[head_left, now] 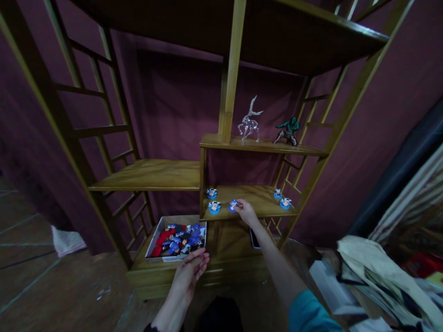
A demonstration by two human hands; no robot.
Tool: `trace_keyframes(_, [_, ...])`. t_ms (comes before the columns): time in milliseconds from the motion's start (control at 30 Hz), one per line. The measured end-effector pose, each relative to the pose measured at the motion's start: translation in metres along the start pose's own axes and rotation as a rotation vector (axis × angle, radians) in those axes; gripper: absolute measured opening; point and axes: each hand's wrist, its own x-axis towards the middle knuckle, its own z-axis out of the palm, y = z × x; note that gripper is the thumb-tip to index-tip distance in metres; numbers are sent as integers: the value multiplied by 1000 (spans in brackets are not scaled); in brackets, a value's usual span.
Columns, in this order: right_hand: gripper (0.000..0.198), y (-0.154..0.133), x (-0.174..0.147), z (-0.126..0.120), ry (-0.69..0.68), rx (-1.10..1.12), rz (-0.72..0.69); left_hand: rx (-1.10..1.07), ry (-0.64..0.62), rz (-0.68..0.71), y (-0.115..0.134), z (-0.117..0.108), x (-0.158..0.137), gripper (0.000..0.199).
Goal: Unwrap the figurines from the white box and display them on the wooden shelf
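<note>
My right hand point(247, 213) pinches a small purple-based figurine point(232, 206) at the front of the small middle shelf point(254, 203). Whether its base touches the board, I cannot tell. To its left are two blue-based figurines, one at the front point(214, 208) and another behind it point(212, 193). Toward the shelf's right end stand two more, a small one point(277, 193) and a larger one point(285, 203). My left hand point(191, 269) is open with slightly bent fingers and nothing visible in it. It hovers by the front right corner of a cardboard box point(159, 230) full of red, blue and purple figurines point(182, 237).
A clear glass deer point(249, 122) and a dark green-cloaked figure point(289, 131) stand on the board above. A dark phone-like object point(255, 238) lies on the lowest board, partly behind my right forearm. Wooden posts frame the shelves. Cloth point(374, 263) and boxes lie at right.
</note>
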Motion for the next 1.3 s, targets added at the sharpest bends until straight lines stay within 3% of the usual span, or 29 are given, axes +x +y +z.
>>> trace_keyframes(267, [53, -6, -4, -5, -54, -143, -82, -29, 27, -33, -3, -14, -4, 22])
trace_keyframes(767, [51, -4, -8, -6, -133, -63, -22, -80, 68, -86, -7, -54, 17, 23])
trace_keyframes(1100, [62, 17, -12, -3, -117, -255, -61, -192, 171, -30, 8, -111, 63, 21])
trace_keyframes(1300, [65, 11, -21, -2, -83, -341, -44, -246, 259, 30, 30, -143, 95, 19])
